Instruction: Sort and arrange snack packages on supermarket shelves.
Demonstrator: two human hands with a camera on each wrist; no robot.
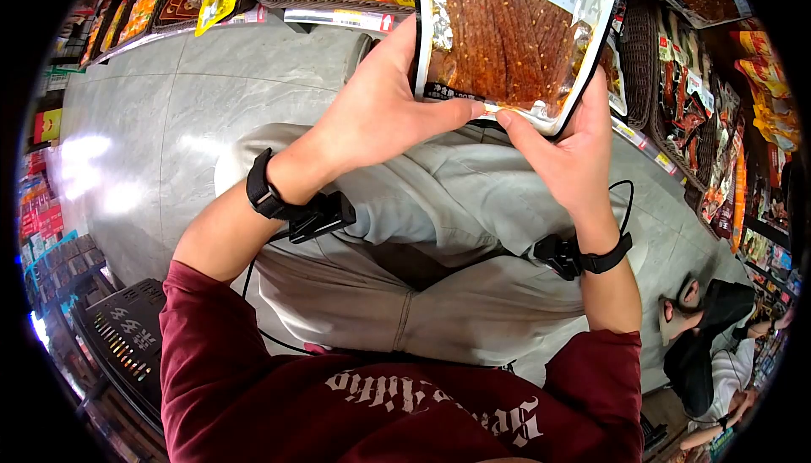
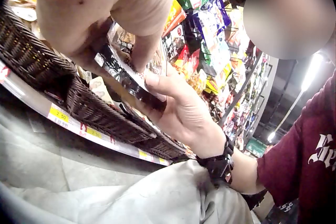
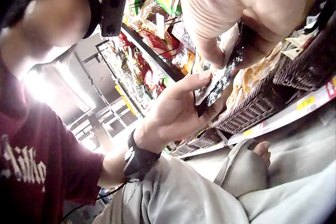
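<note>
A clear-fronted snack bag (image 1: 511, 36) with black edges and pale lettering is held up at the top of the head view. Brown strips, flecked with sesame-like bits, show through its window. My left hand (image 1: 384, 108) grips the left side, thumb over the front at the lower edge. My right hand (image 1: 574, 155) holds the lower right corner, its thumb nearly meeting the other. Behind the bag, most of the fingers are hidden. Seen edge-on, the bag (image 2: 128, 74) lies between both hands in the left wrist view; the right wrist view shows its black printed underside (image 3: 223, 85).
Wicker baskets (image 2: 100, 111) of packets stand on a shelf with price tags (image 2: 58, 113) along its edge. More bags (image 1: 760, 83) hang at the right. A black crate (image 1: 127, 336) is at lower left. Another person (image 1: 726, 362) crouches at lower right on the tiled floor (image 1: 127, 150).
</note>
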